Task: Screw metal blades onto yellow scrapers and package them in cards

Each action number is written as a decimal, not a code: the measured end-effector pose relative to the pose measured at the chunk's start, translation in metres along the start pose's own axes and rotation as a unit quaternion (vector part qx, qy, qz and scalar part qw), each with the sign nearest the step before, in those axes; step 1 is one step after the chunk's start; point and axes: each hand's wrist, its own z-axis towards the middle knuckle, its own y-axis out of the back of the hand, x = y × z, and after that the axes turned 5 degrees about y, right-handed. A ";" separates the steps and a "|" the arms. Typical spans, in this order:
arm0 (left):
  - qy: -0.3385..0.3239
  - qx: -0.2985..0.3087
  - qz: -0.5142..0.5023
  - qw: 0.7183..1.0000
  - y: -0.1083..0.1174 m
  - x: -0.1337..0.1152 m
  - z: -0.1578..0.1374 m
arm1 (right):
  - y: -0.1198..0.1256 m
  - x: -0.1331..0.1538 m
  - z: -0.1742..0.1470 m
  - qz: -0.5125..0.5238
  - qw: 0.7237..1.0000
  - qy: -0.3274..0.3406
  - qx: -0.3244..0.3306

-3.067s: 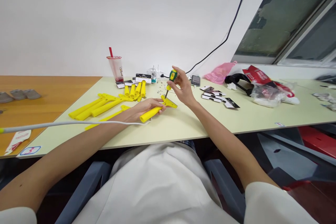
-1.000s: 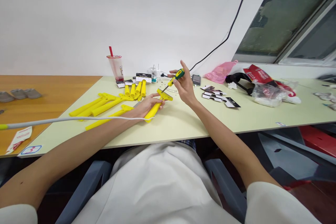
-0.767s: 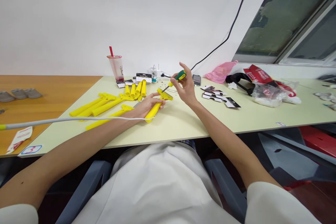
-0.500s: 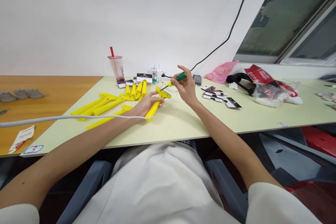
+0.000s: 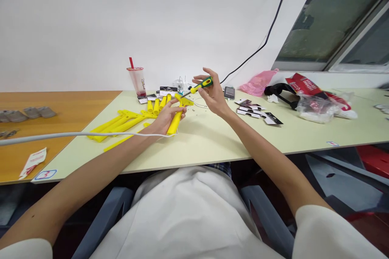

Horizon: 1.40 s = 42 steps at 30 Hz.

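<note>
My left hand point(image 5: 172, 115) is wrapped round the grip of a yellow scraper point(image 5: 174, 125), its T-shaped head pointing up and away from me. In my right hand point(image 5: 215, 95) is a screwdriver point(image 5: 203, 84) with a green and yellow handle, held at a slant between thumb and fingers, some fingers lifted. Its shaft points down left to the scraper's head; whether the tip touches a screw is too small to tell. Left of my left hand, several more yellow scrapers point(image 5: 121, 123) lie in a pile, partly behind my forearm. Tiny dark bits lie on the table beyond the scraper's head.
A cup with a red straw point(image 5: 138, 83) stands near the wall. Printed cards point(image 5: 258, 113), a pink bag point(image 5: 258, 83) and a clear plastic bag point(image 5: 316, 107) lie on the right. A white cable point(image 5: 91, 134) crosses in front at left. A black cable point(image 5: 267, 36) hangs down the wall.
The screwdriver has turned in my right hand, its fingers more spread and lifted. The scraper and my left hand sit slightly further left. The whole view has shifted a little.
</note>
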 end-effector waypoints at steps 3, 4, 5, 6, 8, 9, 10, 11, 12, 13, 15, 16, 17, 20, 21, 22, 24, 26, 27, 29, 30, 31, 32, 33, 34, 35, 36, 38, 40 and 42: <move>-0.014 0.004 -0.004 1.000 -0.001 -0.005 -0.002 | -0.004 0.001 0.014 -0.016 1.000 0.015 0.005; -0.020 0.010 -0.004 1.000 -0.002 -0.006 -0.002 | -0.006 0.000 0.017 -0.025 0.999 0.017 -0.011; -0.021 0.016 -0.003 1.000 -0.002 -0.007 -0.003 | -0.008 0.000 0.020 -0.033 0.999 0.019 -0.030; -0.019 0.021 -0.002 1.000 -0.003 -0.008 -0.003 | -0.010 -0.001 0.022 -0.040 0.998 0.020 -0.047; -0.011 0.018 -0.005 1.000 -0.005 -0.009 -0.005 | -0.011 -0.002 0.025 -0.044 0.997 0.023 -0.060; -0.006 0.010 -0.009 1.000 -0.006 -0.010 -0.007 | -0.011 -0.002 0.025 -0.041 0.997 0.025 -0.054; -0.001 0.000 -0.014 1.000 -0.007 -0.011 -0.008 | -0.011 -0.003 0.026 -0.037 0.998 0.025 -0.042; 0.003 -0.009 -0.019 1.000 -0.008 -0.011 -0.010 | -0.011 -0.003 0.026 -0.032 0.999 0.025 -0.027; 0.006 -0.015 -0.024 1.000 -0.009 -0.011 -0.013 | -0.011 -0.003 0.025 -0.029 0.999 0.022 -0.013; 0.012 -0.016 -0.025 0.999 -0.009 -0.011 -0.015 | -0.012 -0.003 0.024 -0.028 0.999 0.019 -0.004; 0.026 -0.011 -0.023 0.999 -0.009 -0.009 -0.020 | -0.016 -0.004 0.022 -0.031 0.999 0.012 -0.006; 0.031 -0.009 -0.022 0.999 -0.009 -0.007 -0.022 | -0.019 -0.005 0.019 -0.033 0.999 0.008 -0.016; 0.033 -0.009 -0.024 0.999 -0.008 -0.006 -0.024 | -0.022 -0.005 0.017 -0.034 0.999 0.005 -0.028; 0.046 -0.014 -0.037 0.998 -0.004 -0.002 -0.026 | -0.028 -0.004 0.009 -0.021 0.999 -0.002 -0.035; 0.052 -0.018 -0.040 0.998 -0.003 -0.001 -0.026 | -0.030 -0.003 0.006 -0.010 1.000 -0.004 -0.028; 0.058 -0.022 -0.041 0.997 -0.002 -0.001 -0.026 | -0.030 -0.002 0.004 0.002 1.000 -0.005 -0.021; 0.064 -0.028 -0.039 0.997 0.000 -0.001 -0.027 | -0.031 -0.002 -0.001 0.021 1.000 -0.008 -0.019; 0.058 -0.022 -0.035 0.997 0.001 0.000 -0.027 | -0.031 -0.004 -0.004 0.019 0.999 -0.010 -0.035; 0.056 -0.015 -0.033 0.998 0.001 0.000 -0.028 | -0.031 -0.006 -0.005 0.010 0.999 -0.009 -0.044; 0.055 -0.003 -0.027 0.998 0.001 0.002 -0.028 | -0.031 -0.008 -0.006 -0.008 0.998 -0.010 -0.061; 0.055 0.000 -0.022 0.998 0.000 0.003 -0.028 | -0.031 -0.008 -0.007 -0.013 0.998 -0.011 -0.067; 0.055 0.000 -0.018 0.998 0.000 0.004 -0.028 | -0.031 -0.008 -0.007 -0.014 0.997 -0.014 -0.072; 0.053 0.000 -0.013 0.999 0.001 0.005 -0.028 | -0.031 -0.006 -0.008 -0.011 0.997 -0.016 -0.075; 0.049 -0.001 -0.008 0.999 0.001 0.005 -0.028 | -0.032 -0.004 -0.008 -0.006 0.997 -0.018 -0.078; 0.046 -0.001 -0.003 0.999 0.002 0.005 -0.028 | -0.033 -0.002 -0.009 0.000 0.997 -0.020 -0.080; 0.041 0.000 0.000 0.999 0.002 0.005 -0.028 | -0.034 0.000 -0.009 0.006 0.997 -0.020 -0.081; 0.037 0.001 0.002 0.999 0.003 0.005 -0.027 | -0.034 0.002 -0.010 0.013 0.996 -0.020 -0.081; 0.031 0.003 0.003 1.000 0.004 0.004 -0.027 | -0.035 0.005 -0.010 0.022 0.997 -0.019 -0.075; 0.029 0.003 0.003 1.000 0.005 0.004 -0.027 | -0.033 0.007 -0.009 0.028 0.997 -0.023 -0.062; 0.030 0.000 0.006 1.000 0.006 0.005 -0.026 | -0.030 0.009 -0.008 0.029 0.999 -0.029 -0.035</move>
